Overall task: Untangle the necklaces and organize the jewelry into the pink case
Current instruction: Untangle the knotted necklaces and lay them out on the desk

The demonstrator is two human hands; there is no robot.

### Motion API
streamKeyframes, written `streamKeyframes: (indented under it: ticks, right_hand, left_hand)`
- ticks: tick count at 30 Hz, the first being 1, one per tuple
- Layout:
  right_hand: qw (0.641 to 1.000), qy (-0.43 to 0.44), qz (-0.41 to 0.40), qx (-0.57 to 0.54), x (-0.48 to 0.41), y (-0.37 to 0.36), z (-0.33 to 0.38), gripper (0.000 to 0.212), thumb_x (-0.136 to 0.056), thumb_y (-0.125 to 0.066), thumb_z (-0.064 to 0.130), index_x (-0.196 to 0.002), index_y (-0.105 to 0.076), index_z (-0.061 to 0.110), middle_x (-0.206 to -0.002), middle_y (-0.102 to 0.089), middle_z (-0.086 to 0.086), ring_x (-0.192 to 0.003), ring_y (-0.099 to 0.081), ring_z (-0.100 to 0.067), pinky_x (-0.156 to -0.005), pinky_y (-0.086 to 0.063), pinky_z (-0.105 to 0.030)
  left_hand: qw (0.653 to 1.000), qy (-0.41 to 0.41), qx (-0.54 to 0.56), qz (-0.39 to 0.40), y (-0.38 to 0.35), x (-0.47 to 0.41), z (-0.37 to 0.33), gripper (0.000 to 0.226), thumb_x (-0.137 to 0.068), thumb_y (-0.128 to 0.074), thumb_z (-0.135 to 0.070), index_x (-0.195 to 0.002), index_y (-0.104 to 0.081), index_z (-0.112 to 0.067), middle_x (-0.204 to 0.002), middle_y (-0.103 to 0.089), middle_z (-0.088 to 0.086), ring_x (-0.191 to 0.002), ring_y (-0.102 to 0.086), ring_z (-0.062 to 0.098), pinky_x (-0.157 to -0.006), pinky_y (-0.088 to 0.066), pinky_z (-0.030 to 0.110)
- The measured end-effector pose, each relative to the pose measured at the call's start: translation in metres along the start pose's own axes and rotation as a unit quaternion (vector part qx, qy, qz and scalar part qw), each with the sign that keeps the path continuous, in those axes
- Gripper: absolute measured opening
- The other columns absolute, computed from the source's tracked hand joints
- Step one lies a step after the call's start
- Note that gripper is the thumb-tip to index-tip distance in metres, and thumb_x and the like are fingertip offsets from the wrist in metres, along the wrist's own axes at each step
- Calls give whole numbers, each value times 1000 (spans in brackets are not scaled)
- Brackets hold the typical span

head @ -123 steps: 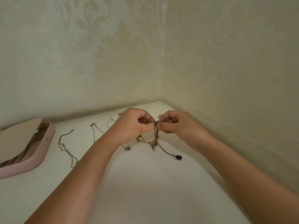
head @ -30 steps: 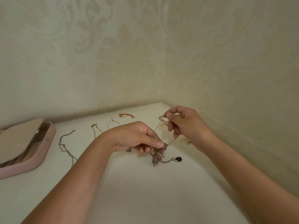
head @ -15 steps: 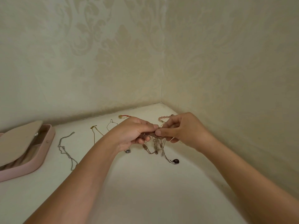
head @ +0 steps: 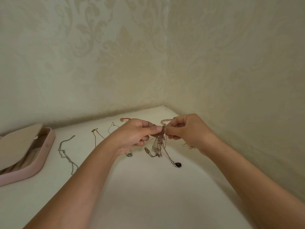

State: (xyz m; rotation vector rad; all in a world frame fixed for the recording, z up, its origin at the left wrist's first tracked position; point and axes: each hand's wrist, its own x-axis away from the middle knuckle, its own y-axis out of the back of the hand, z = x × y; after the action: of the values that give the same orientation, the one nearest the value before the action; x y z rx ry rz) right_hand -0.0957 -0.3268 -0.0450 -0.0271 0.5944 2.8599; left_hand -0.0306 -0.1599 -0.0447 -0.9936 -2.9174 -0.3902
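Tabletop (head: 148, 195) lies nearest, white and flat. Beyond it a dark teardrop pendant (head: 178, 164) rests on the surface. Its chain rises into the knot of necklaces (head: 158, 142), which hangs over the tabletop's middle. The left hand (head: 135, 134) and right hand (head: 189, 132) meet tip to tip there, each thumb and fingers (head: 155, 128) pinching the top of the knot, the remaining fingers curled.

The likely risk is pulling the hands apart too hard, which would cinch the loops tighter or snap a fine link. The pendant's drag could also tighten them.

A silver chain (head: 66, 152) and a gold chain (head: 95, 136) lie loose toward the left. A red bracelet (head: 125, 119) and a pink bead bracelet (head: 167, 120) sit near the back corner, where dangling strands might snag. The pink case (head: 44, 156) stands open at the left edge, well apart from the knot.
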Motion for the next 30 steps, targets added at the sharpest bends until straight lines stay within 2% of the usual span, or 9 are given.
streamKeyframes:
  ticks: [2,5,8,13,16,19,22,26,30]
  right_hand:
    - [1000,16,-7,-11,0,-2,1,12,-80,-71,11,-71,-65,12,-64,-65,-1,-63,-57,-10,-64,-45,-21]
    - [999,24,-3,-49,-1,-5,2,14,-81,-67,4,-70,-61,11,-65,-65,-2,-66,-58,-13,-70,-45,-26]
    - [996,25,-14,-87,-2,-7,2,15,-81,-65,0,-72,-57,8,-63,-65,-4,-64,-59,-13,-70,-47,-27]
    - [995,24,-28,-98,-2,-10,-1,18,-80,-65,-6,-74,-55,7,-64,-62,-6,-57,-59,-12,-65,-49,-24]
    - [997,30,-22,-70,-1,-10,0,16,-81,-66,-4,-83,-62,11,-62,-62,-1,-55,-58,-8,-57,-46,-18]
    - [998,52,-29,-21,2,-11,2,14,-82,-65,-2,-85,-66,13,-57,-59,5,-54,-53,-8,-45,-36,-13]
    - [994,83,-58,39,3,-13,1,13,-79,-67,2,-83,-69,15,-57,-54,10,-46,-45,0,-46,-35,-12]
    - [986,97,-110,84,0,-9,0,17,-81,-65,9,-72,-67,23,-59,-56,7,-54,-52,-7,-43,-36,-16]
    - [984,88,-120,97,-1,-9,0,14,-82,-62,9,-71,-67,17,-52,-53,9,-44,-45,-2,-43,-37,-16]
  left_hand:
    - [1000,-4,-17,10,-1,1,-1,14,-84,-70,-22,-88,-70,-9,-61,-53,-8,-49,-23,7,-42,-23,14]
    - [1000,-2,-16,0,-2,0,-1,13,-85,-69,-22,-87,-68,-9,-57,-59,-12,-44,-23,5,-41,-22,13]
    - [999,-2,23,-22,-1,-1,-1,12,-85,-69,-20,-84,-69,-8,-73,-70,-2,-44,-22,6,-40,-21,13]
    - [996,-5,34,-81,-5,-4,2,8,-84,-71,-17,-82,-70,-9,-69,-62,-5,-41,-25,5,-38,-21,13]
    - [996,10,34,-76,-8,-5,2,14,-89,-66,-20,-92,-69,-7,-76,-56,-5,-47,-31,5,-38,-23,14]
    - [997,22,45,-57,-13,-4,2,17,-93,-60,-25,-92,-67,-9,-66,-52,-11,-53,-34,6,-40,-21,16]
    - [997,8,71,-31,-16,-2,-1,20,-95,-56,-26,-86,-68,-14,-57,-51,-16,-51,-33,4,-43,-17,16]
    - [993,-18,115,-11,-15,-3,-1,31,-91,-59,-28,-64,-73,-20,-64,-50,-13,-53,-27,4,-41,-20,13]
    - [994,-30,108,12,-15,-3,0,21,-78,-63,-36,-65,-61,-20,-62,-39,-11,-52,-23,5,-40,-18,13]
